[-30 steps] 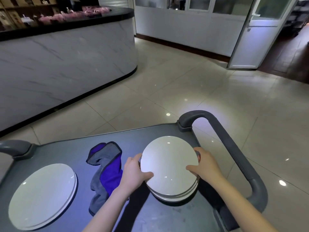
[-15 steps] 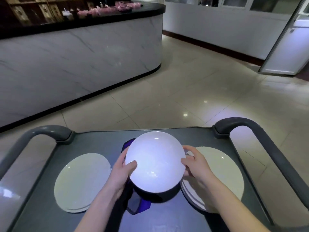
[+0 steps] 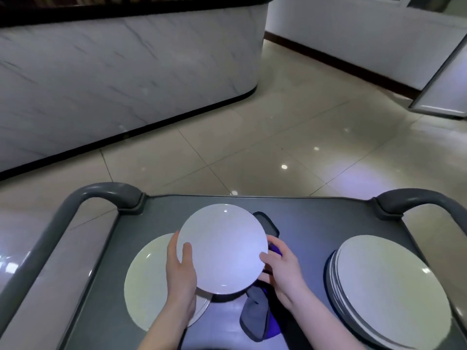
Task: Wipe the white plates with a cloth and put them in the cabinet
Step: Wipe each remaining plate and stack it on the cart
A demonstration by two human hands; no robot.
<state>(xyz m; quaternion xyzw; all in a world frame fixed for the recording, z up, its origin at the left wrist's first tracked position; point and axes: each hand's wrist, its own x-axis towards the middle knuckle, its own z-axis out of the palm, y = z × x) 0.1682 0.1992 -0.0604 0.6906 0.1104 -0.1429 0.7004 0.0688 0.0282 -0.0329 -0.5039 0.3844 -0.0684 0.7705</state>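
Above the surface [image 3: 316, 218], left hand [image 3: 180, 271] and right hand [image 3: 283, 271] grip one white plate [image 3: 222, 248].
It hides much of the cloth [image 3: 255, 317]; the right stack [image 3: 386, 294] is cropped at the bottom edge.

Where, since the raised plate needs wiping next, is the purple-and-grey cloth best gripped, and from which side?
Pinch the cloth at its near grey end, coming from above on the person's side. That end lies bunched and uncovered on the cart, while its far part is hidden beneath the plate held by the left hand and right hand.
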